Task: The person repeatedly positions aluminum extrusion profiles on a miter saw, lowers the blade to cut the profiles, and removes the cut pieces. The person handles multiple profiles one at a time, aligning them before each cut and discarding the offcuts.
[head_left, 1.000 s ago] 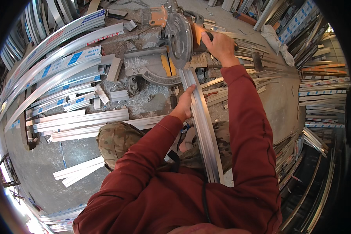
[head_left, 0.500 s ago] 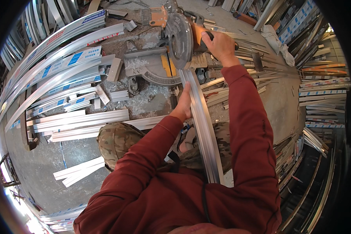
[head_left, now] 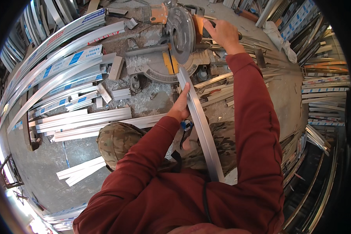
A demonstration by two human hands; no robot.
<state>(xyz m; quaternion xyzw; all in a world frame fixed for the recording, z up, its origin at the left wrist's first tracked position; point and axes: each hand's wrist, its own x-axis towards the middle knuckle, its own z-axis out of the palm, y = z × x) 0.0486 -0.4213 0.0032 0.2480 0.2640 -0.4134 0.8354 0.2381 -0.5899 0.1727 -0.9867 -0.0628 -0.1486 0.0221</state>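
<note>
My right hand point(head_left: 225, 36) is wrapped round the black-and-orange handle of a mitre saw point(head_left: 180, 37) at the top middle. The saw's round grey guard hangs above its dusty half-round base point(head_left: 156, 75), which has a yellow insert at the slot. A long silver metal profile point(head_left: 203, 126) slopes from the front of that base down between my thighs toward my body. My left hand point(head_left: 180, 105) grips the profile along its left side, a little below the far end, thumb against it. Its fingers are partly hidden behind the profile.
Long metal profiles with blue-and-white film point(head_left: 72, 58) are stacked at the left. Shorter white lengths point(head_left: 91, 119) lie nearer, beside my camouflage-trousered knee. Offcuts and shiny shavings point(head_left: 156, 102) litter the floor round the saw. More stock point(head_left: 323, 89) is piled along the right.
My right hand and the saw head have risen slightly. The profile has turned in my left hand, showing a narrower side, and its far end sits a little lower and left.
</note>
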